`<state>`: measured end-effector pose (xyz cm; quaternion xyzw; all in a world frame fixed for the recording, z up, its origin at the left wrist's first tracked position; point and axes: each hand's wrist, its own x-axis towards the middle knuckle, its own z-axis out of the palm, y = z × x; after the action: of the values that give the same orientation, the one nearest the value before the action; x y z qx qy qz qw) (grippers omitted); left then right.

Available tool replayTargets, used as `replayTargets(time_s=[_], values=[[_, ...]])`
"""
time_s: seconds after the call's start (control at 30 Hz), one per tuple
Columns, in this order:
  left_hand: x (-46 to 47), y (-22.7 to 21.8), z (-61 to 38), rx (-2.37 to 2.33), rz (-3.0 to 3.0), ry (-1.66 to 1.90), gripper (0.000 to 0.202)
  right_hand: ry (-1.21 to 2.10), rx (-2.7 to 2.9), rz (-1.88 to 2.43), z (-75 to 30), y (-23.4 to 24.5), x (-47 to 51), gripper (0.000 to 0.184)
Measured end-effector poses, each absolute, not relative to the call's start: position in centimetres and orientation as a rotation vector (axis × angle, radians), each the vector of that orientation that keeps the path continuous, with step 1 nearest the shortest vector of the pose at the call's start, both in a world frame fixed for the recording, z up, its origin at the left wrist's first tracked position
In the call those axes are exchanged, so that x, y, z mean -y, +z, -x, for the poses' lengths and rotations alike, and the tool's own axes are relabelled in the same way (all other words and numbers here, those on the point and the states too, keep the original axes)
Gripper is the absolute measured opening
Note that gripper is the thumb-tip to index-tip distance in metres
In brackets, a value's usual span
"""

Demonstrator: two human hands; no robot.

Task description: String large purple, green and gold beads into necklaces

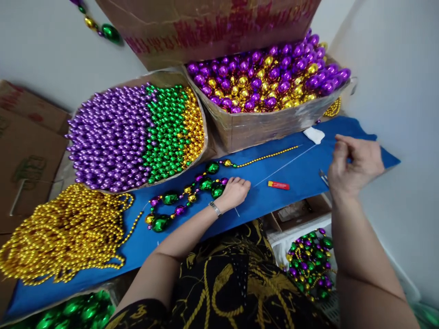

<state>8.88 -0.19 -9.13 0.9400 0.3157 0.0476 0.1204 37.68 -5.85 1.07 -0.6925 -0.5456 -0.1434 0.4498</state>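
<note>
My left hand (235,192) is closed around the end of a bead strand (192,197), which has large green, purple and gold beads and lies looped on the blue cloth. A thin white thread (284,165) runs taut from the left fingers up toward my right hand (355,162). That hand is raised at the right with thumb and forefinger pinched, in line with the thread; its very end at the fingertips is hard to see. A fine gold bead chain (267,156) extends from the strand's upper end.
A box of small purple, green and gold beads (113,132) and a box of larger purple and gold beads (260,77) stand behind. Gold bead chains (65,233) pile up at left. A red-yellow lighter (279,185) and a white scrap (314,135) lie on the blue cloth (206,230). Finished-looking strands (310,260) fill a white basket below.
</note>
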Motion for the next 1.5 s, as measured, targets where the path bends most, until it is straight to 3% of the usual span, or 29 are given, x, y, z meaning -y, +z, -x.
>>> replayTargets(time_s=[0.1,0.17,0.4,0.6,0.77,0.87,1.03,1.27,1.4,1.5], values=[[0.3,-9.2,-9.1,-0.950,-2.749,0.167,0.032,-0.607,1.328,1.760,-38.8,1.7,5.6,0.034],[0.4,-8.9,-9.5,-0.949,-2.738,0.201,0.039,-0.592,1.330,1.781,-39.8,1.5,5.0,0.038],[0.6,-7.9,-11.0,-0.884,-2.643,0.182,0.035,-0.351,1.756,2.208,-40.7,-3.9,5.3,0.038],[3.2,-8.8,-12.7,-0.698,-2.813,0.168,0.046,0.004,2.202,2.483,-39.2,-7.3,6.3,0.032],[4.3,-10.0,-14.0,-0.848,-2.747,0.147,0.018,0.188,2.242,2.481,-41.1,-7.2,6.0,0.043],[3.6,-9.8,-13.3,-0.907,-2.498,0.264,0.020,0.137,2.021,2.547,-43.2,-7.0,4.7,0.041],[2.0,-6.8,-11.2,-0.867,-1.788,0.600,0.023,0.025,1.801,2.621,-45.9,-8.0,0.0,0.044],[0.8,-1.1,-8.5,-0.871,-1.151,0.814,0.028,0.113,1.872,2.474,-46.3,-9.7,-4.1,0.037],[-0.4,1.0,-6.8,-0.811,-0.923,0.874,0.031,0.177,1.863,2.351,-44.6,-7.5,-3.6,0.037],[-1.3,2.5,-5.5,-0.803,-0.871,0.908,0.027,0.215,1.960,2.044,-41.9,-3.1,-1.5,0.032]])
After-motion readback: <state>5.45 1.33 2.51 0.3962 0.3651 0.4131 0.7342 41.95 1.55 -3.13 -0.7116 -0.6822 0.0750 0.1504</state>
